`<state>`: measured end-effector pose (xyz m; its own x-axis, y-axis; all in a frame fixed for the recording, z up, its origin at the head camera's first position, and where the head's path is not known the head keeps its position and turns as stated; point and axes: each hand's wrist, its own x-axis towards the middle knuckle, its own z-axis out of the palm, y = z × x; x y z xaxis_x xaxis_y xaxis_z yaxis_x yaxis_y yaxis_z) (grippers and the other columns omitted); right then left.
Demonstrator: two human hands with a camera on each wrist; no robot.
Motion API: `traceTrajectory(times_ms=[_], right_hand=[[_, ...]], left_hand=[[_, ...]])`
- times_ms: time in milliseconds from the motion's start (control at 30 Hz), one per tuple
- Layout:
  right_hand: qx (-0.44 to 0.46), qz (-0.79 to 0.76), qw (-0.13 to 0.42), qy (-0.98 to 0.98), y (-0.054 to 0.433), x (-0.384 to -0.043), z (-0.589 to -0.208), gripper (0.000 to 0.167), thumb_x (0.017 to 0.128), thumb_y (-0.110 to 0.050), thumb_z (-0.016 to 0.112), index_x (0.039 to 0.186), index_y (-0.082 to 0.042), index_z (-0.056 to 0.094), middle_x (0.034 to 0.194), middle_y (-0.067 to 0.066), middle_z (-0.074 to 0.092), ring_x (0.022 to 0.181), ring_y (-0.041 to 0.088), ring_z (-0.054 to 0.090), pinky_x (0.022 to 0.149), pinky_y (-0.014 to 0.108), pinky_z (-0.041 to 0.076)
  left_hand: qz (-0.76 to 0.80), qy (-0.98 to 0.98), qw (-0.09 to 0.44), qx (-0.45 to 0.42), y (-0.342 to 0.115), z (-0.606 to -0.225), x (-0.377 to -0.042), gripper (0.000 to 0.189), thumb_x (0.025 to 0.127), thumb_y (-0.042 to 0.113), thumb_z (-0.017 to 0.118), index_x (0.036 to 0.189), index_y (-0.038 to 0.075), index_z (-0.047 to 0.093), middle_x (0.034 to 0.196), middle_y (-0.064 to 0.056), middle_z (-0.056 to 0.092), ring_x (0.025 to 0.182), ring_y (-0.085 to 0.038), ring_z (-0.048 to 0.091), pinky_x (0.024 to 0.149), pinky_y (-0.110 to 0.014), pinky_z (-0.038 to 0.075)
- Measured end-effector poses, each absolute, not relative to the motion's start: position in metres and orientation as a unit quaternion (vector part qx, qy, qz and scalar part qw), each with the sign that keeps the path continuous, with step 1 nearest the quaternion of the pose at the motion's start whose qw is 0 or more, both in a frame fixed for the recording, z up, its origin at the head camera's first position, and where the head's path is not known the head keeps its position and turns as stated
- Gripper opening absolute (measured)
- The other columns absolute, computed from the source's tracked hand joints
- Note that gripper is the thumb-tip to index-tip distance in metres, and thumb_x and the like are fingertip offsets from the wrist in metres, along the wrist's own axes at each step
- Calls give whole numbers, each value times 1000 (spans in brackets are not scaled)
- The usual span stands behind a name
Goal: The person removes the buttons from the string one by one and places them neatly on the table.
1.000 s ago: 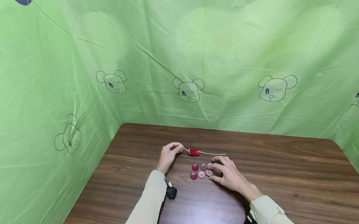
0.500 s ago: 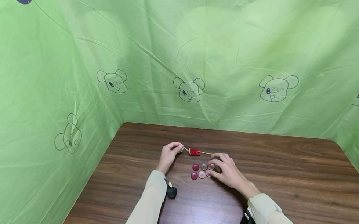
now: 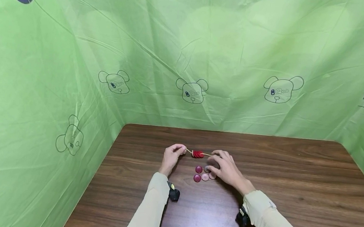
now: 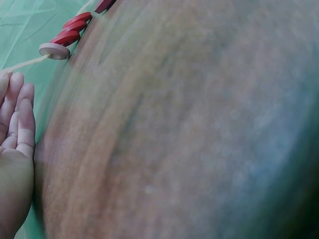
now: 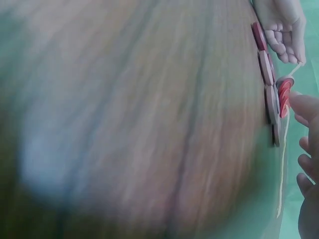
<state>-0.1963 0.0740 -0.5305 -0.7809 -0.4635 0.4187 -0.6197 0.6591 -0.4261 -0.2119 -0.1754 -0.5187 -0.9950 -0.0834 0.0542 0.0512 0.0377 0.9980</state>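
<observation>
My left hand (image 3: pixel 171 157) pinches one end of a pale cord (image 3: pixel 189 150) between thumb and fingertips. Threaded on the cord is a stack of red buttons (image 3: pixel 198 154), with a pale pink button (image 4: pixel 55 51) at the end nearest that hand. My right hand (image 3: pixel 227 169) hovers low over loose buttons, fingers spread and loosely bent. Its thumb tip overlaps a grey-brown button (image 3: pixel 206 168), and a pink button (image 3: pixel 212 175) lies below the thumb. The cord's free end (image 5: pixel 280 199) runs past the right hand; the hand hides part of it in the head view.
Two magenta buttons (image 3: pixel 197 178) and another pink button (image 3: pixel 205 177) lie flat nearby on the dark wooden table (image 3: pixel 143 214). Green printed fabric (image 3: pixel 242 60) encloses the table's back and sides.
My right hand has shifted left and slightly away from the body, over the right-hand buttons and the cord's free end. The left hand keeps its pinch in place.
</observation>
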Motion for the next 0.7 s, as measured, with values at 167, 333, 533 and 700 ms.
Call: traceTrajectory(times_ms=[167,333,533,700], right_hand=[[277,281,129,-910,66,-201,-528,26,81,-30,75,103,-16,70,122,10,56,114,31,47,93,50,39],[262,285,117,-915,59,-205,-527,27,82,-31,75,104,-15,70,122,10,56,115,32,47,91,49,38],[249,288,115,-917,52,-208,-528,29,81,-29,76,105,-15,69,121,10,56,114,34,47,89,48,38],[233,285,106,-924,48,-209,-528,33,82,-31,75,110,-14,67,123,12,54,115,35,47,89,48,38]], left_hand=[[-693,-719,49,12,-175,-519,-213,19,90,6,64,100,-10,67,97,-35,65,96,-49,62,90,-56,50],[-690,-722,52,11,-175,-519,-212,19,90,6,64,100,-10,67,96,-34,66,95,-49,62,89,-56,50],[-690,-722,48,16,-177,-536,-222,21,90,9,66,101,-9,68,95,-33,67,94,-47,63,88,-55,50],[-692,-720,53,24,-177,-545,-227,24,89,14,68,101,-6,69,94,-29,69,91,-41,66,88,-52,52]])
